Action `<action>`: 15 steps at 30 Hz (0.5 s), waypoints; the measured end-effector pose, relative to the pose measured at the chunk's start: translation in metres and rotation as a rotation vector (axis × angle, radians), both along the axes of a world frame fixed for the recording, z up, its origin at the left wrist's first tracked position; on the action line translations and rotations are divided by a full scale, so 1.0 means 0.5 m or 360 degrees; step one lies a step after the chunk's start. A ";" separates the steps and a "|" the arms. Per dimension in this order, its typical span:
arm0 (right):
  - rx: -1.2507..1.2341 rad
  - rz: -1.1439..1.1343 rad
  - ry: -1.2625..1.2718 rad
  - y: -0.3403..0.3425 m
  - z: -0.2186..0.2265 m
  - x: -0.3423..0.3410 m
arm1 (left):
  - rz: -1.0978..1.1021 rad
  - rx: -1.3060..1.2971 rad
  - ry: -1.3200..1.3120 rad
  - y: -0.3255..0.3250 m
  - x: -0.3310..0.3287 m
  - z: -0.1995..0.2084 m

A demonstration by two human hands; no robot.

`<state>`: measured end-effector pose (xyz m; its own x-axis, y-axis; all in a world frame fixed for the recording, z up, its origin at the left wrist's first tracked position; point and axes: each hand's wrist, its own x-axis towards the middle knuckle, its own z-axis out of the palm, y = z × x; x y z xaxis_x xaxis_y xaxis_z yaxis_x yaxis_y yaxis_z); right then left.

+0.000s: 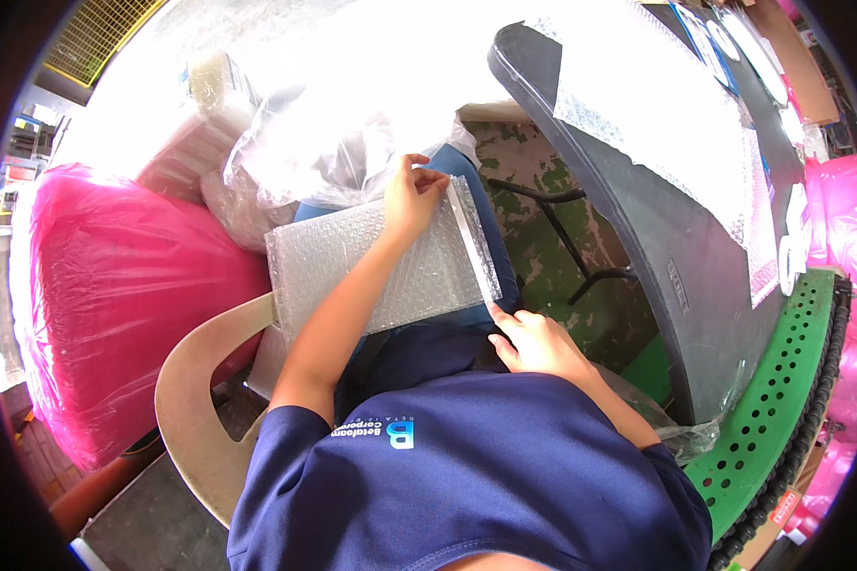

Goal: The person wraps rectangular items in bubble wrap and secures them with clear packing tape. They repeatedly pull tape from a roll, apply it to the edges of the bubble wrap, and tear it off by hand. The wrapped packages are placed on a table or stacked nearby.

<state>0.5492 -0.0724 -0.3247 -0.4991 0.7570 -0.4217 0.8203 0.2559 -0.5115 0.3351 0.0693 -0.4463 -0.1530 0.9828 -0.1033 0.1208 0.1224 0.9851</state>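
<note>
Apparently mid-job: bubble-wrap pouch (319, 257) lying across lap (459, 162), white strip (470, 238) running along right edge, sealing seemingly pending. Left hand (411, 203) bunching at strip's top, grip unclear; right hand (535, 344) touching lower end, thumb apart.

Bubble-wrap pouch (424, 273) on lap (452, 162), left of table (657, 219).

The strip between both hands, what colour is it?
The strip is white, clearest in the head view.
</note>
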 end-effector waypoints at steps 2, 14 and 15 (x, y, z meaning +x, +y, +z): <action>-0.0004 0.0009 -0.0026 0.000 0.001 0.000 | 0.0000 -0.0001 -0.0014 0.000 0.000 -0.001; -0.0063 0.0039 -0.0132 0.004 0.001 -0.004 | 0.0003 0.0007 0.0001 0.004 -0.002 -0.015; -0.0072 0.0039 -0.0137 0.004 0.002 -0.004 | 0.0003 0.0006 -0.0003 0.004 -0.001 -0.014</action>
<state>0.5472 -0.0703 -0.3238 -0.4775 0.7244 -0.4973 0.8555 0.2546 -0.4508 0.3345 0.0712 -0.4533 -0.1548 0.9829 -0.1000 0.1188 0.1190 0.9858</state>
